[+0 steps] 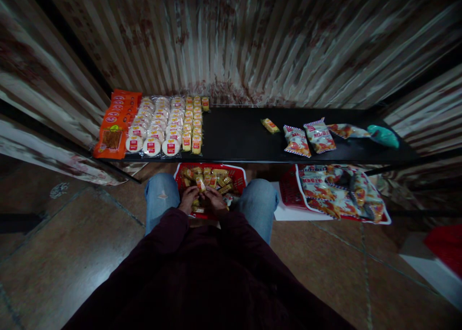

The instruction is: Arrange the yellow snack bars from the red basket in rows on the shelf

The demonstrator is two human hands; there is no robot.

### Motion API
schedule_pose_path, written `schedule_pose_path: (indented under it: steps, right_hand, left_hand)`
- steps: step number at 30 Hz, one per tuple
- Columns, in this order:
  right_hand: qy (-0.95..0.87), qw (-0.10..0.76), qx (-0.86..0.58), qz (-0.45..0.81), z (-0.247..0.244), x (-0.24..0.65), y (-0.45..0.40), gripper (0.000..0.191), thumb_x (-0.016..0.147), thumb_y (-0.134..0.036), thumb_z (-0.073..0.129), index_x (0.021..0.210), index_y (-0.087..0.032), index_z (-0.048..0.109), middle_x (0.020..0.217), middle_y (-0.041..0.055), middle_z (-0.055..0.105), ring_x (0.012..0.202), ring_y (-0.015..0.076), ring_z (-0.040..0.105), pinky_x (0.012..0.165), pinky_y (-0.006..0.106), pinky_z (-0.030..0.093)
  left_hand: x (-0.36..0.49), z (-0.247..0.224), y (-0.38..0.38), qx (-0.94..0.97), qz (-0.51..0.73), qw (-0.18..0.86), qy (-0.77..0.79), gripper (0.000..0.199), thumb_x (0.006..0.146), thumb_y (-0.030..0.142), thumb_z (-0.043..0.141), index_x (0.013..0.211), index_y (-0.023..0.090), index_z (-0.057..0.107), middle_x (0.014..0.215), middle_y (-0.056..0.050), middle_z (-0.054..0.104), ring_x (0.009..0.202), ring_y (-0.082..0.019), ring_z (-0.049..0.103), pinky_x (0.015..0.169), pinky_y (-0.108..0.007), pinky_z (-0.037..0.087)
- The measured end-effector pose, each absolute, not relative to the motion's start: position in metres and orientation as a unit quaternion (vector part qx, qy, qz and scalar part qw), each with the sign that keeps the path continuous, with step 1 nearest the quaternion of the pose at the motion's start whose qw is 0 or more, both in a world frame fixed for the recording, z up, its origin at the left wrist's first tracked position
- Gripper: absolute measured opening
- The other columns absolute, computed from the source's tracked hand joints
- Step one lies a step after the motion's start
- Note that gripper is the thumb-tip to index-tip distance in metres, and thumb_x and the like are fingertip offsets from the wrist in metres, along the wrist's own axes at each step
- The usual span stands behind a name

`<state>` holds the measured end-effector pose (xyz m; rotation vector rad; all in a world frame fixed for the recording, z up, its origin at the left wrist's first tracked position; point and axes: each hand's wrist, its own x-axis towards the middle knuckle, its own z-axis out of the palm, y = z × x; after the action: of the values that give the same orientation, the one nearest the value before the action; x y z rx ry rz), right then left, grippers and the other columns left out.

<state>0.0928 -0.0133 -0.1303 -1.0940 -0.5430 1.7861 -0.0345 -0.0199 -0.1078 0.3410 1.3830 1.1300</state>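
Between my knees, a red basket (238, 176) with a white rim holds many small yellow snack packets (218, 172). Above these, one yellow snack packet (200, 182) is pinched between my two hands. My left hand (188, 199) closes on its left side, and my right hand (215, 200) grips it from the right. The fingertips meet near the packet's lower end, where some detail is too small and dark to make out. On the black shelf (231, 135) ahead, rows of the same yellow packets (192, 128) stand beside white round crackers in clear wrappers (153, 128).
Orange snack bags (117, 123) lie at the shelf's left end. Toward its right are a lone yellow packet (270, 125), white-and-red snack bags (319, 135) and a green bag (383, 136). A second red basket (291, 188) of bags stands right of my knee. Curtains (231, 41) hang behind.
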Motion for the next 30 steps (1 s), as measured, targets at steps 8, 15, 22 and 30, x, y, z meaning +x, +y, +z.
schedule_pose_path:
  steps: [8, 15, 22, 30]
  right_hand:
    - [-0.278, 0.450, -0.477, 0.702, -0.1207, 0.0934, -0.0145, 0.046, 0.049, -0.040, 0.085, 0.089, -0.020, 0.074, 0.085, 0.0035, 0.074, 0.077, 0.0183, 0.065, 0.080, 0.037, 0.051]
    - [-0.322, 0.446, -0.477, 0.685, -0.1219, 0.0954, -0.0144, 0.044, 0.049, -0.045, 0.084, 0.087, -0.023, 0.076, 0.097, 0.0047, 0.074, 0.090, 0.0211, 0.065, 0.093, 0.041, 0.046]
    - [-0.323, 0.442, -0.504, 0.668, -0.1265, 0.0954, -0.0123, 0.037, 0.050, -0.041, 0.083, 0.080, -0.022, 0.074, 0.086, 0.0033, 0.074, 0.085, 0.0204, 0.065, 0.089, 0.040, 0.048]
    - [-0.337, 0.442, -0.499, 0.665, -0.1191, 0.0978, -0.0121, 0.032, 0.054, -0.037, 0.081, 0.082, -0.023, 0.074, 0.092, 0.0041, 0.072, 0.091, 0.0200, 0.064, 0.089, 0.039, 0.047]
  left_hand:
    - [-0.0313, -0.1072, -0.0213, 0.138, 0.479, 0.629, 0.596, 0.044, 0.052, 0.035, 0.083, 0.087, 0.017, 0.063, 0.082, -0.004, 0.067, 0.079, -0.016, 0.063, 0.074, -0.028, 0.045]
    - [-0.0309, -0.1047, -0.0231, 0.164, 0.478, 0.658, 0.558, 0.045, 0.052, 0.038, 0.084, 0.089, 0.018, 0.068, 0.096, -0.007, 0.070, 0.085, -0.017, 0.063, 0.074, -0.027, 0.046]
    - [-0.0311, -0.1037, -0.0201, 0.131, 0.466, 0.647, 0.590, 0.031, 0.057, 0.028, 0.079, 0.082, 0.018, 0.065, 0.087, -0.006, 0.068, 0.081, -0.016, 0.061, 0.070, -0.026, 0.046]
    - [-0.0318, -0.1027, -0.0181, 0.102, 0.463, 0.653, 0.591, 0.031, 0.059, 0.023, 0.074, 0.088, 0.020, 0.063, 0.088, -0.005, 0.066, 0.083, -0.017, 0.061, 0.072, -0.028, 0.047]
